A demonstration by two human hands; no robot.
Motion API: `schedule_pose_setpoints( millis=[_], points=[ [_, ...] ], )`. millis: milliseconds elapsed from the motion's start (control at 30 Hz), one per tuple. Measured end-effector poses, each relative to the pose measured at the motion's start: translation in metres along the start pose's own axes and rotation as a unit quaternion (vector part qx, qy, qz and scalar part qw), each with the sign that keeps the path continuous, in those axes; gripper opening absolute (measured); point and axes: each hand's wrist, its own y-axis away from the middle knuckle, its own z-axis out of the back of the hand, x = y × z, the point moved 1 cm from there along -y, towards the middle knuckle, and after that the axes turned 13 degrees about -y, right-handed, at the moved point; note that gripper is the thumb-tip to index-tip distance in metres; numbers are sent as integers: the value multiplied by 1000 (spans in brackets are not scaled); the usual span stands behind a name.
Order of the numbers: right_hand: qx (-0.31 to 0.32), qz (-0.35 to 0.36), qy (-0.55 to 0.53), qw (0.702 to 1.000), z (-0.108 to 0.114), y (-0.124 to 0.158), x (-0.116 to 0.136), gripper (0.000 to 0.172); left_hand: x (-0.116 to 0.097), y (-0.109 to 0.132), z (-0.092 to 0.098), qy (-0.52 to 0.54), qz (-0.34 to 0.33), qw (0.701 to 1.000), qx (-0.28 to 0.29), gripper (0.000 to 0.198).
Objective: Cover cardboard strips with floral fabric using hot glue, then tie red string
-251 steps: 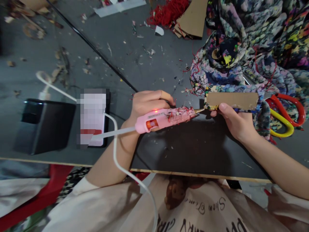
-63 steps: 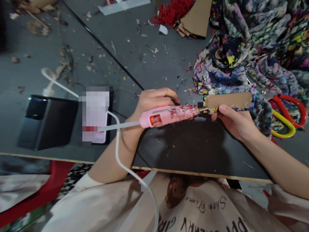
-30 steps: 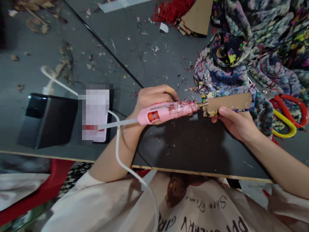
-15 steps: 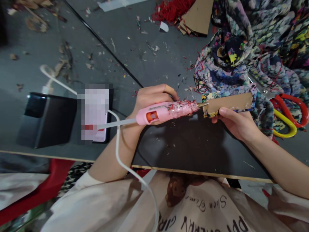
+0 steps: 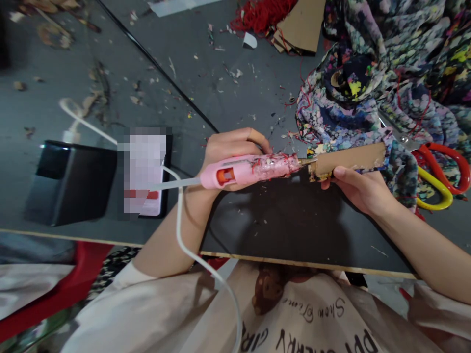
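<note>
My left hand (image 5: 233,147) is closed round a pink hot glue gun (image 5: 239,169), with a pale glue stick (image 5: 176,185) sticking out of its back end. Red threads and dried glue coat the front of the gun. Its metal nozzle (image 5: 306,162) points right and meets the left end of a cardboard strip (image 5: 351,158). Between thumb and fingers, my right hand (image 5: 353,186) pinches this strip from below. Flower-patterned fabric (image 5: 346,115) shows along the strip's edges and left end. Whether glue is coming out I cannot tell.
Scissors (image 5: 445,166) with red and yellow handles lie at the right, partly under the fabric. On the left are a phone (image 5: 162,196), a black box-shaped device (image 5: 73,184) and a white cable (image 5: 180,225). Red thread (image 5: 259,17) and cardboard pieces (image 5: 303,27) lie at the back.
The glue gun has shifted slightly left, its nozzle now at the strip's left end. The strip has tilted a little in my right hand.
</note>
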Motion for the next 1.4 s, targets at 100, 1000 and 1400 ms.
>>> schedule_pose_setpoints(
  millis=[100,1000,1400],
  points=[
    [9,-9,10,1000,3,0,-1,31,1,0,-1,8,-13,1000,-21,35],
    [-50,7,-17,999,-8,-5,4,37,-3,0,-3,-40,-12,999,-11,30],
    [-42,13,16,999,-4,-4,2,37,0,6,-4,-53,47,995,66,36]
  ],
)
